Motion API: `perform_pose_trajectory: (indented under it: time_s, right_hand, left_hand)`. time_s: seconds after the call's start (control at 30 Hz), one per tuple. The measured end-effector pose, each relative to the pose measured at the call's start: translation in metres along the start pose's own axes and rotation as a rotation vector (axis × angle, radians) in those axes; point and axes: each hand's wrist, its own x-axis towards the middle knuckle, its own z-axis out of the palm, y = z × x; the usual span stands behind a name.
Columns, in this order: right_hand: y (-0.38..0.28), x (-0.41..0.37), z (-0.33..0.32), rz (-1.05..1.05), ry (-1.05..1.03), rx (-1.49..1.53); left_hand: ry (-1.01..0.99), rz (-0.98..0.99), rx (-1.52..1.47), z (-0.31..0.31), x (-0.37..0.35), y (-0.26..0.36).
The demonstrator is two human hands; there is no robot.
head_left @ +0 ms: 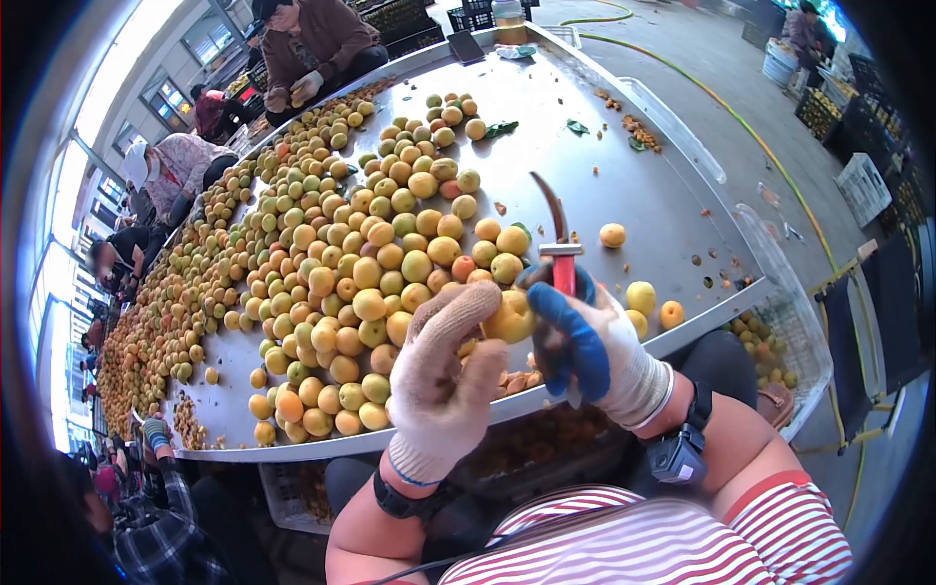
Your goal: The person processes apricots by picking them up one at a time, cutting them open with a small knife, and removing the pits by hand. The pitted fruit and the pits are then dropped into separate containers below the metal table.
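My left hand (444, 375), in a pale knitted glove with stained fingers, is closed on a yellow apricot (509, 318) between thumb and fingertips. My right hand (590, 341), in a white glove with blue finger coating, grips a knife (563, 265) by its red handle. The knife's narrow curved blade points up and away from me, clear of the apricot. Both hands are close together above the near edge of the metal table (663, 234). A large heap of apricots (366, 273) lies just beyond my left hand. Apricot pieces (517, 382) lie under my hands.
Several loose apricots (641, 297) sit right of my right hand. A plastic crate (795, 336) with fruit stands by the table's right edge. Co-workers, one in a brown jacket (336, 34), sit along the far and left sides. A yellow-green hose (721, 112) crosses the floor.
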Motion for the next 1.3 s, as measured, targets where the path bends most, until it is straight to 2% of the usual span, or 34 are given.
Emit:
perform_pose_trajectory:
  time_s: [0.07,0.13,0.2,0.27,0.3,0.37,0.4,0.47,0.5,0.53,0.6,0.67,0.73,0.8,0.87,0.97,1.3]
  right_hand:
    - [-0.006,0.000,-0.005,-0.027,-0.020,-0.018]
    - [-0.010,0.000,-0.006,-0.051,-0.042,-0.035]
    - [-0.014,-0.001,-0.001,-0.025,-0.040,-0.064]
    - [-0.013,-0.003,-0.003,-0.045,-0.048,-0.032]
    - [-0.016,-0.004,-0.008,-0.085,-0.123,-0.066]
    - [-0.022,-0.004,-0.017,-0.166,-0.280,-0.132]
    - [-0.022,-0.005,-0.018,-0.165,-0.289,-0.132]
    - [-0.019,-0.009,-0.017,-0.309,-0.257,-0.466]
    - [-0.010,-0.014,-0.011,-0.311,-0.202,-0.450]
    - [-0.013,-0.016,-0.010,-0.294,-0.280,-0.543]
    - [-0.008,-0.017,-0.009,-0.479,-0.422,-0.758]
    - [-0.003,-0.018,-0.006,-0.534,-0.421,-0.797]
    - [0.003,-0.015,-0.009,-0.733,-0.395,-0.926]
    - [0.007,-0.014,-0.010,-0.696,-0.402,-0.947]
    - [0.011,-0.013,-0.010,-0.834,-0.342,-1.033]
    - [0.013,-0.013,-0.009,-0.906,-0.332,-1.056]
    - [0.017,-0.012,-0.009,-0.913,-0.328,-1.088]
  left_hand:
    - [-0.059,-0.061,0.050,-0.005,-0.002,0.003]
    - [-0.040,-0.300,-0.363,0.001,-0.001,0.013]
    - [-0.043,-0.313,-0.389,0.005,0.001,0.018]
    - [-0.136,-0.492,-0.377,0.002,0.002,0.024]
    - [-0.108,-0.509,-0.393,0.001,0.001,0.025]
    - [-0.091,-0.433,-0.392,-0.003,0.003,0.026]
    - [-0.078,-0.357,-0.393,-0.006,0.003,0.027]
    - [-0.018,-0.334,-0.354,-0.010,0.004,0.029]
    - [-0.006,-0.250,-0.271,-0.012,0.006,0.029]
    - [0.005,-0.168,-0.186,-0.015,0.007,0.028]
    - [0.033,-0.155,-0.179,-0.019,0.006,0.023]
    - [0.041,-0.086,-0.124,-0.022,0.005,0.021]
    - [0.051,-0.060,-0.091,-0.022,0.005,0.025]
    - [0.060,-0.033,-0.059,-0.024,0.006,0.025]
    - [0.067,0.035,0.017,-0.026,0.005,0.022]
    - [0.093,-0.007,-0.062,-0.026,0.002,0.021]
    - [0.088,0.053,-0.035,-0.027,0.001,0.021]
